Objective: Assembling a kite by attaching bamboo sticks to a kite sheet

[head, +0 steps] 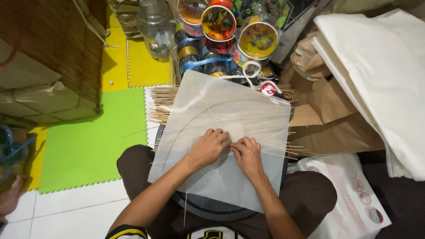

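From the head camera, a translucent white square paper sheet point(230, 132) lies corner-up like a diamond on a round black tray point(208, 210) across the person's lap. A thin straight bamboo stick point(208, 108) runs from the sheet's far corner towards the person; a bowed stick point(177, 130) arcs across it. The left hand point(210, 147) and the right hand point(247, 155), fingers curled, press at the sheet's centre, pinching something unclear. A bundle of thin bamboo sticks point(161, 104) lies under the far-left edge.
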